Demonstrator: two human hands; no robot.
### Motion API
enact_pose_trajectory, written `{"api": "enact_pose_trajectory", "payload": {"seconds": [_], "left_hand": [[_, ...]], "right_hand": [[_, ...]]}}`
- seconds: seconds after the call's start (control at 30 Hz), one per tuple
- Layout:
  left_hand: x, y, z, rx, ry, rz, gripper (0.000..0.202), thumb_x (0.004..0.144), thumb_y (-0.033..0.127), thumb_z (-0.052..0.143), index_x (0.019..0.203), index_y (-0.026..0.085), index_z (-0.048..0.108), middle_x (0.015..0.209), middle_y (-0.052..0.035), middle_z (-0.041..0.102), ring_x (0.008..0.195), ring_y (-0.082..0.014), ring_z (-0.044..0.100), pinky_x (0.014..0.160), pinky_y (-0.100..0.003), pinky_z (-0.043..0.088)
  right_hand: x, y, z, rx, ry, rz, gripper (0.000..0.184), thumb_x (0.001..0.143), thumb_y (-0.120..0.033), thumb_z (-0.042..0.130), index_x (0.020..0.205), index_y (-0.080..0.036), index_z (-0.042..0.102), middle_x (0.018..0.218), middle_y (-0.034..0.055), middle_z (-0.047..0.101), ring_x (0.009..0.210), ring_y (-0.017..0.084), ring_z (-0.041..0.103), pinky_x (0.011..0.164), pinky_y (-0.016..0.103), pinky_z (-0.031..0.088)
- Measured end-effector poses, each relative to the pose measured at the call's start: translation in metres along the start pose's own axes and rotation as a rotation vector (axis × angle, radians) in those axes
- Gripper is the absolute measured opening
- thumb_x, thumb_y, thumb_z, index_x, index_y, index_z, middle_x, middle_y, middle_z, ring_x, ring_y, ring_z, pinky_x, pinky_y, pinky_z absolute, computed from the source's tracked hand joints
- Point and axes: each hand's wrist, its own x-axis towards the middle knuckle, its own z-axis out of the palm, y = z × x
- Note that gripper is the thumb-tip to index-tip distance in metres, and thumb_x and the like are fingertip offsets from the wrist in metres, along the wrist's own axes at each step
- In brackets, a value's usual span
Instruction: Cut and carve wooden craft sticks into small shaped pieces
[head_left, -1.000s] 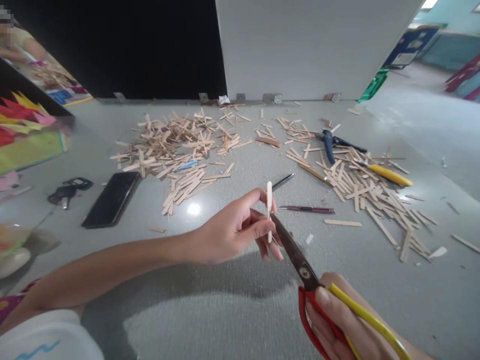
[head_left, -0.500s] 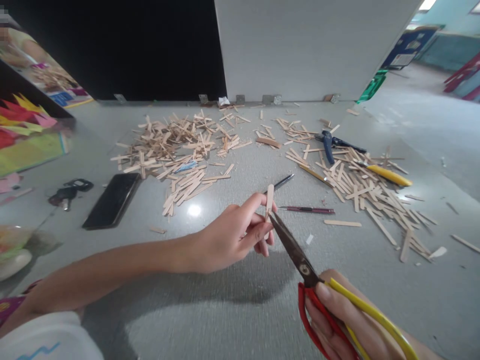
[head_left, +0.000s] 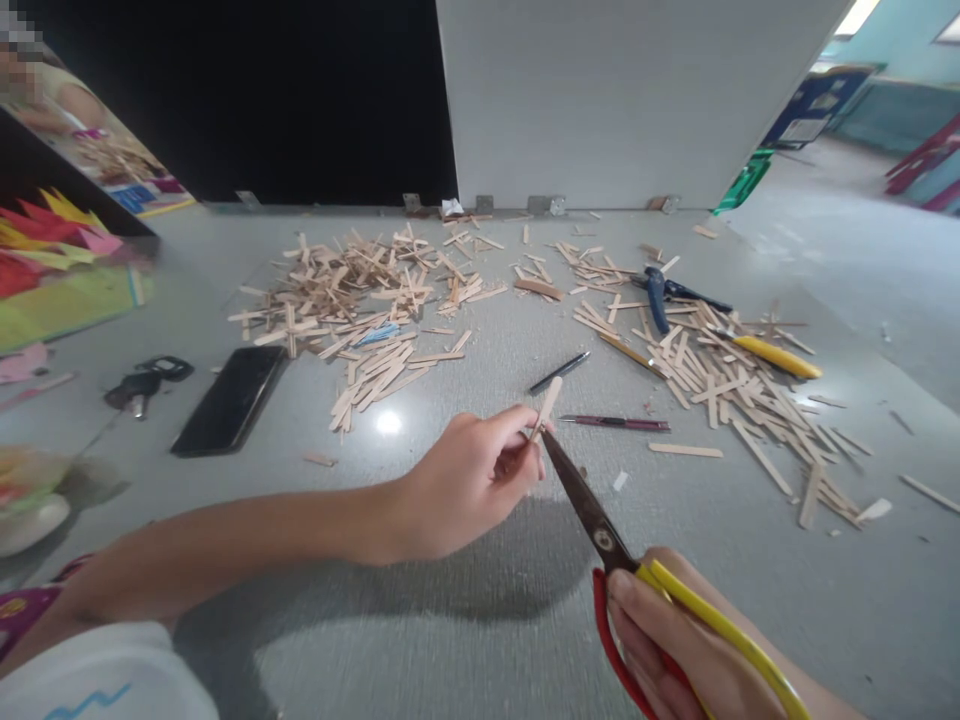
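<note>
Between the thumb and fingers of my left hand (head_left: 472, 475) is a wooden craft stick (head_left: 551, 400), its rounded end pointing up and away. My right hand (head_left: 660, 620) grips scissors (head_left: 585, 500) with one red and one yellow handle. The blades look closed or nearly so, and their tips meet the stick close to my left fingertips. Whether the tips cut into the wood I cannot tell. Just beyond my left hand lie a dark pen-like tool (head_left: 560, 371) and a maroon craft knife (head_left: 615, 423).
Craft sticks heap up at the back left (head_left: 352, 280) and spread on the right (head_left: 750, 390), among them blue-handled pliers (head_left: 656, 295) and a yellow-handled tool (head_left: 776, 356). A phone (head_left: 229, 400) and keys (head_left: 142, 385) lie left. Upright panels (head_left: 600, 100) stand behind. Another person sits far left.
The craft stick has tilted to the right, and my left fingers have curled in more. The scissors' handles have drawn closer together, with the tips still at the stick.
</note>
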Motion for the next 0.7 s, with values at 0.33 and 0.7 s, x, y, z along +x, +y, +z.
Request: {"api": "enact_pose_trajectory", "payload": {"seconds": [0.33, 0.7], "left_hand": [[0.005, 0.002, -0.002, -0.053, -0.012, -0.082, 0.028, 0.104, 0.023, 0.049, 0.079, 0.017, 0.061, 0.074, -0.0040, 0.073, 0.060, -0.0137, 0.073, 0.053, -0.021, 0.052], [0.003, 0.002, 0.002, -0.170, -0.017, -0.038, 0.029, 0.108, 0.027, 0.048, 0.083, 0.017, 0.060, 0.077, -0.0036, 0.074, 0.060, -0.0120, 0.074, 0.053, -0.019, 0.053]], "right_hand": [[0.009, 0.006, -0.007, 0.125, -0.146, -0.055, 0.078, 0.091, -0.095, 0.043, 0.053, -0.028, 0.035, 0.031, -0.0063, 0.034, 0.029, 0.007, 0.029, 0.034, 0.024, 0.021], [0.008, 0.015, -0.007, 0.049, -0.086, -0.151, 0.068, 0.098, -0.089, 0.040, 0.072, -0.026, 0.047, 0.047, -0.0059, 0.044, 0.045, 0.011, 0.040, 0.047, 0.025, 0.034]]}}
